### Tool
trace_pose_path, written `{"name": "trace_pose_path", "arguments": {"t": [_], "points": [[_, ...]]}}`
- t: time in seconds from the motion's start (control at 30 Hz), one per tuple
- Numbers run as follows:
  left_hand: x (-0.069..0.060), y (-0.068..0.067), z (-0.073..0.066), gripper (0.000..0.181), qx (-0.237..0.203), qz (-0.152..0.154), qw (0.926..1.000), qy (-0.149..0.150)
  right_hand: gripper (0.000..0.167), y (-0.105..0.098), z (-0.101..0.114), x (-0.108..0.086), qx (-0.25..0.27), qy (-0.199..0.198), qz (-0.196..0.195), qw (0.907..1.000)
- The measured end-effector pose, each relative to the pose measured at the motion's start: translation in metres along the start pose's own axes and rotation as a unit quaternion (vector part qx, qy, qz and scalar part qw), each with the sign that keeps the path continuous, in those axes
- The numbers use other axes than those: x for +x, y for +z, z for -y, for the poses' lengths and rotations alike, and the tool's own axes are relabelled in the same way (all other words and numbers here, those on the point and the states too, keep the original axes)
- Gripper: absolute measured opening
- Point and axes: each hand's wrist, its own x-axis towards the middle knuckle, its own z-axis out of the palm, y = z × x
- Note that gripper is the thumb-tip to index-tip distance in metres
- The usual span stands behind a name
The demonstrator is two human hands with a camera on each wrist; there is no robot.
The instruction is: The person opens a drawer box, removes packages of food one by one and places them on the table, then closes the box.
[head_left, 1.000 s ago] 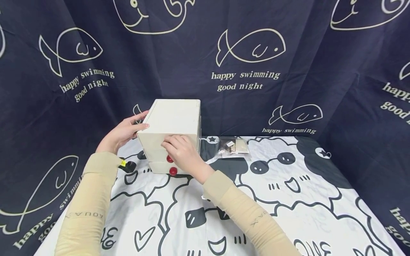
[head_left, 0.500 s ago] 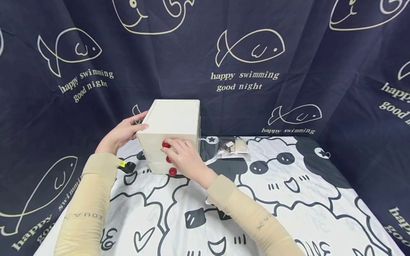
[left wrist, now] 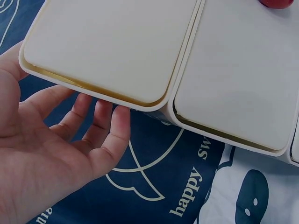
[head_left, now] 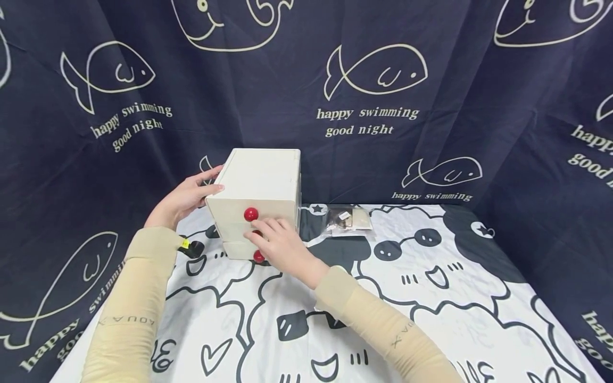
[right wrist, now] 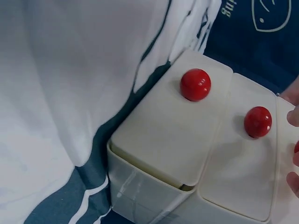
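A white drawer cabinet with red knobs stands on the cloth. Its top knob is uncovered, while the right hand half hides the middle knob. The right hand's thumb and fingers are spread around that area, and they do not clearly pinch anything. In the right wrist view, fingertips lie at the right edge beside a partly visible knob. My left hand rests on the cabinet's upper left edge, thumb on top. Its fingers lie loosely bent along the side in the left wrist view.
To the cabinet's right lies a clear plastic bag with small items inside. A black object with a yellow label sits at its left, near the left sleeve. A dark fish-print curtain hangs close behind.
My right hand has moved down from the top knob to the middle one, uncovering the top knob. The left hand and cabinet have stayed in place.
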Motion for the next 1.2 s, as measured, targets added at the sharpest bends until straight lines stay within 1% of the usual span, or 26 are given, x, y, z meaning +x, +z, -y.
{"name": "trace_pose_path", "arguments": {"t": [0.17, 0.3, 0.4, 0.53, 0.7, 0.83, 0.93, 1.0, 1.07, 1.2], "points": [[0.0, 0.001, -0.001, 0.07, 0.003, 0.002, 1.0, 0.002, 0.026, 0.005, 0.003, -0.003, -0.009, -0.013, 0.025, 0.9996], [0.0, 0.001, -0.003, 0.071, 0.014, 0.002, 0.9999, 0.0, 0.027, 0.009, 0.005, -0.004, -0.011, -0.011, 0.057, 0.9983], [0.0, 0.002, -0.005, 0.071, 0.023, 0.002, 0.9997, -0.005, 0.026, 0.01, 0.005, -0.005, -0.014, -0.007, 0.071, 0.9974], [0.001, 0.001, -0.007, 0.072, 0.036, 0.002, 0.9993, -0.011, 0.025, 0.012, 0.004, -0.005, -0.02, -0.003, 0.082, 0.9964], [0.001, -0.001, -0.009, 0.071, 0.058, 0.002, 0.9982, -0.01, 0.025, 0.013, 0.005, -0.005, -0.036, -0.013, 0.099, 0.9944], [0.002, -0.003, -0.012, 0.07, 0.064, 0.004, 0.9979, -0.008, 0.024, 0.013, 0.006, -0.003, -0.048, -0.015, 0.111, 0.9926], [0.003, -0.003, -0.013, 0.07, 0.069, 0.005, 0.9976, -0.006, 0.023, 0.014, 0.008, -0.002, -0.065, -0.012, 0.119, 0.9907], [0.002, -0.003, -0.014, 0.072, 0.08, 0.006, 0.9967, -0.003, 0.024, 0.015, 0.008, -0.002, -0.078, -0.012, 0.124, 0.9891], [0.002, -0.002, -0.015, 0.072, 0.09, 0.001, 0.9959, -0.002, 0.025, 0.017, 0.009, -0.002, -0.09, -0.014, 0.13, 0.9874], [-0.001, -0.001, -0.02, 0.072, 0.111, -0.011, 0.9937, -0.002, 0.026, 0.018, 0.01, 0.0, -0.105, -0.017, 0.127, 0.9862]]}}
